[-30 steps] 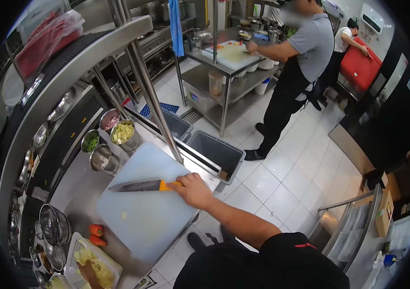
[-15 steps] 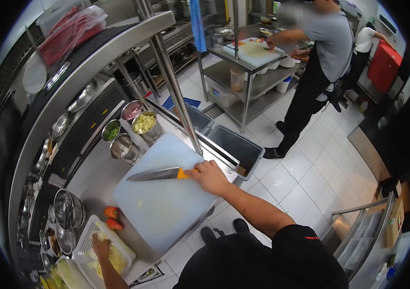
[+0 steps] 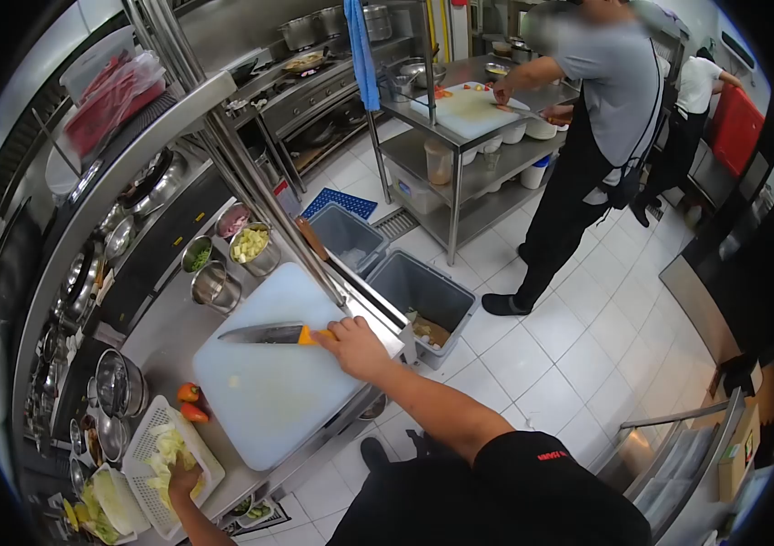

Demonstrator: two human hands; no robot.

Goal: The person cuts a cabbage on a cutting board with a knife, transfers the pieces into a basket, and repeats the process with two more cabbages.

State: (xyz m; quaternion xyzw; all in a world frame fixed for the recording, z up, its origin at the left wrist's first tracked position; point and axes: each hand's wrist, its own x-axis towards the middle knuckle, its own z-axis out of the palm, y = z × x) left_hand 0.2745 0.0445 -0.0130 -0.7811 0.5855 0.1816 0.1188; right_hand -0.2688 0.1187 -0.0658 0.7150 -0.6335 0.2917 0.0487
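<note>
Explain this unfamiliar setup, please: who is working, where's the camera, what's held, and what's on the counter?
There is no machine: a person works with two bare hands. The view comes from one camera worn on that person's head, looking forward and down. The bare right hand has its grip on a long steel knife with an orange handle, its blade over a pale-blue rectangular cutting board. The bare left hand touches pale yellow-green leaves in a white perforated plastic basket. Two orange-red vegetables lie nearby on the grey steel counter, with round steel containers beyond the board.
</note>
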